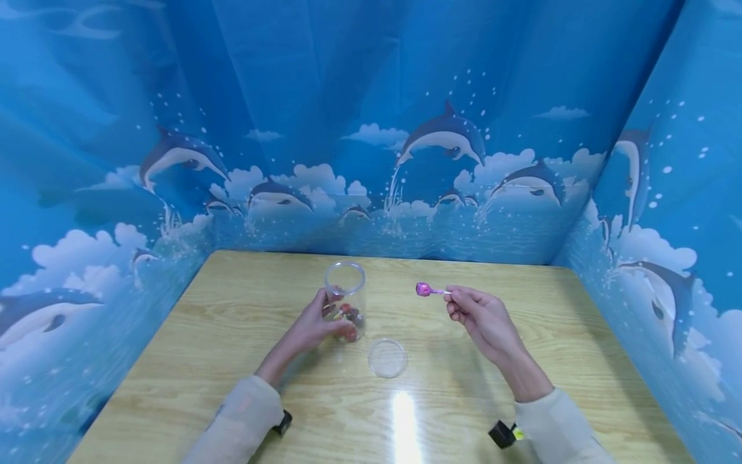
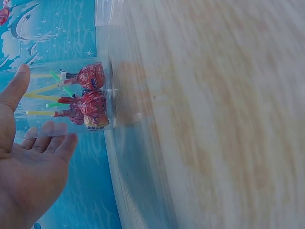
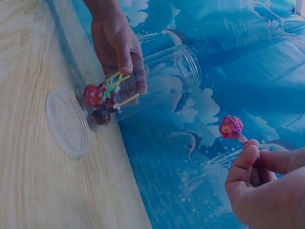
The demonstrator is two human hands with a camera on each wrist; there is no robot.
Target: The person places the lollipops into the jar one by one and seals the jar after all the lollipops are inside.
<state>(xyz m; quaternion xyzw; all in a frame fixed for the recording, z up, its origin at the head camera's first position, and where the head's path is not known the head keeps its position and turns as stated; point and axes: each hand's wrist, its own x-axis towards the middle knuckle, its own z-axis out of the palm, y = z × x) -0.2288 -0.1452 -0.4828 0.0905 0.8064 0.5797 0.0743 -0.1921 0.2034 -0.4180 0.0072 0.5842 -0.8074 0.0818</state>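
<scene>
Nearest us the lid (image 1: 387,358) lies flat on the table (image 1: 475,399), just in front of the jar (image 1: 346,298). Our left hand (image 1: 317,324) wraps the jar low down, fingers curled round its wall; the jar stands upright, open, with red lollipops (image 1: 350,315) at the bottom. Our right hand (image 1: 484,317) is off to the right, above the table, fingertips clamped on the stick of a pink lollipop (image 1: 425,289), head pointing toward the jar, well apart from it

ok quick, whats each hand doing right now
Left hand: grips the clear jar, which has lollipops at the bottom.
Right hand: pinches the stick of a pink lollipop, held above the table.
</scene>
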